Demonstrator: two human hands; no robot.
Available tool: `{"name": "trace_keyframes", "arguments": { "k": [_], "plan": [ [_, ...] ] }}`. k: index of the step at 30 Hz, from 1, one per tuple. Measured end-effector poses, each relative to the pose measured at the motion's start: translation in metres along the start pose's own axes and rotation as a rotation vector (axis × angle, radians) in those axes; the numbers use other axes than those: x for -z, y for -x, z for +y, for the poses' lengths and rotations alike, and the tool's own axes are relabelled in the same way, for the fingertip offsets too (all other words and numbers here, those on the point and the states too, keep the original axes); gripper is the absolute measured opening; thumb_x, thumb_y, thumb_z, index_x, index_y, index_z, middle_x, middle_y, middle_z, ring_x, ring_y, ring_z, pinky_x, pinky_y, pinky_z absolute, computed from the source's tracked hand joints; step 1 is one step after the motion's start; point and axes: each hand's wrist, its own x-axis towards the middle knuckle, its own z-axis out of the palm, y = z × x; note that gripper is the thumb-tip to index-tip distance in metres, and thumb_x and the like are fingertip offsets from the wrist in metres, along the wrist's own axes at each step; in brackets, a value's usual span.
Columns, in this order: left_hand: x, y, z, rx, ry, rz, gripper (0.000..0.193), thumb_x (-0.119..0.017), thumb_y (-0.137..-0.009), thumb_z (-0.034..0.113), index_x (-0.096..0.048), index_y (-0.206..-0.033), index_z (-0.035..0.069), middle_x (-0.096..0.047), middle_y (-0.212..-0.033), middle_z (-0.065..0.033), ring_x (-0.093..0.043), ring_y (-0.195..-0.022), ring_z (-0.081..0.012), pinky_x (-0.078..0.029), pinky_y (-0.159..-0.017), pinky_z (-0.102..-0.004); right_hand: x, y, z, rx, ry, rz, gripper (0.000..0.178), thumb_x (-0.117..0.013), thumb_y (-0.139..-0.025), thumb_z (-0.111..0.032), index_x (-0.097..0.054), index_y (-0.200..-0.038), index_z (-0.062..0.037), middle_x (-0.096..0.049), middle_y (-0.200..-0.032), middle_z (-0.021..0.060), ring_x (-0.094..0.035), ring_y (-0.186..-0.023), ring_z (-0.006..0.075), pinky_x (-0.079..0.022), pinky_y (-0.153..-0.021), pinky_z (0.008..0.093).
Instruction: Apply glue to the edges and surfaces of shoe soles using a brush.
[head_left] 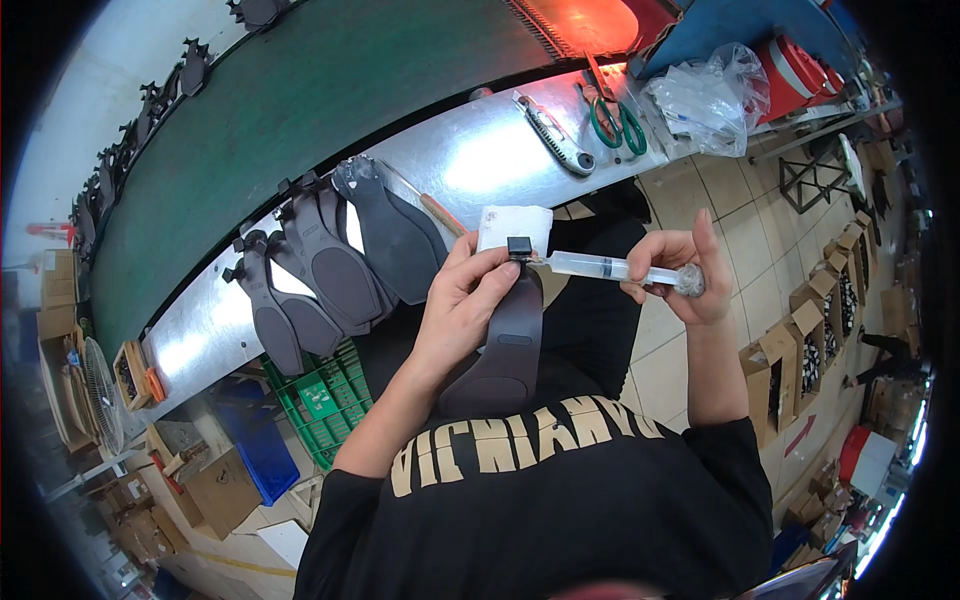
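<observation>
My left hand (455, 310) pinches the upper end of a dark grey, paddle-shaped strap piece (513, 345), just below a small black block (520, 244) at its tip. The piece hangs down toward my lap. My right hand (695, 275) grips a clear syringe (595, 265) around its barrel, thumb raised, with the plunger end near the palm. The syringe lies nearly level, its tip pointing left at the black block; whether they touch I cannot tell. Behind the block is a white pad (515, 220). Several similar dark grey pieces (345, 270) lie along the metal ledge to the left.
Beyond the metal ledge (460, 145) runs a green conveyor belt (330, 95). A utility knife (555, 135), green-handled scissors (615, 115) and a clear plastic bag (710, 100) lie at the far right. A green crate (325, 395) sits below left; open cardboard boxes (800, 330) line the right floor.
</observation>
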Motion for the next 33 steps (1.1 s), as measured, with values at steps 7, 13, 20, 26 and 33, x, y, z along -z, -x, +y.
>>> {"name": "trace_keyframes", "arguments": {
  "k": [7, 13, 20, 26, 33],
  "plan": [
    [0.000, 0.001, 0.004, 0.008, -0.050, -0.020, 0.025, -0.058, -0.097, 0.014, -0.071, -0.114, 0.000, -0.052, -0.120, -0.0087, -0.052, -0.111, -0.0176, -0.041, -0.097, -0.0284, 0.000, 0.002, -0.003, 0.013, -0.068, 0.013, 0.083, -0.011, -0.103, -0.061, -0.064, -0.084, 0.0008, -0.060, -0.070, 0.0153, -0.057, -0.060, 0.0201, -0.036, -0.054, 0.0272],
    [0.002, 0.000, -0.001, 0.069, 0.081, -0.016, 0.023, -0.058, -0.097, 0.014, -0.072, -0.112, 0.003, -0.052, -0.118, -0.0070, -0.052, -0.112, -0.0166, -0.040, -0.098, -0.0289, 0.004, -0.002, -0.004, 0.124, -0.304, -0.028, 0.076, -0.014, -0.103, -0.059, -0.062, -0.083, -0.0037, -0.059, -0.067, 0.0151, -0.053, -0.057, 0.0197, -0.040, -0.065, 0.0368],
    [0.010, 0.000, 0.001, 0.231, 0.323, -0.036, 0.026, -0.061, -0.092, 0.007, -0.069, -0.116, 0.002, -0.050, -0.114, -0.0039, -0.054, -0.107, -0.0131, -0.043, -0.092, -0.0258, 0.001, -0.007, 0.002, 0.133, -0.340, -0.045, 0.074, -0.015, -0.104, -0.059, -0.063, -0.085, -0.0055, -0.058, -0.068, 0.0124, -0.053, -0.060, 0.0192, -0.040, -0.066, 0.0365],
    [0.016, 0.004, 0.007, 0.267, 0.407, 0.018, 0.029, -0.061, -0.090, 0.005, -0.069, -0.118, 0.002, -0.049, -0.113, -0.0028, -0.054, -0.104, -0.0121, -0.044, -0.091, -0.0242, 0.001, -0.009, 0.015, 0.023, -0.229, 0.084, 0.079, -0.014, -0.103, -0.060, -0.064, -0.089, -0.0010, -0.059, -0.072, 0.0114, -0.055, -0.064, 0.0184, -0.038, -0.061, 0.0288],
    [0.011, 0.006, -0.011, 0.036, 0.034, 0.130, 0.026, -0.060, -0.093, 0.008, -0.069, -0.115, -0.002, -0.053, -0.117, -0.0075, -0.056, -0.105, -0.0155, -0.045, -0.091, -0.0260, -0.012, -0.007, 0.001, -0.028, 0.309, 0.046, 0.083, -0.012, -0.103, -0.061, -0.068, -0.092, 0.0000, -0.065, -0.079, 0.0092, -0.059, -0.070, 0.0129, -0.038, -0.059, 0.0231]
  ]
}}
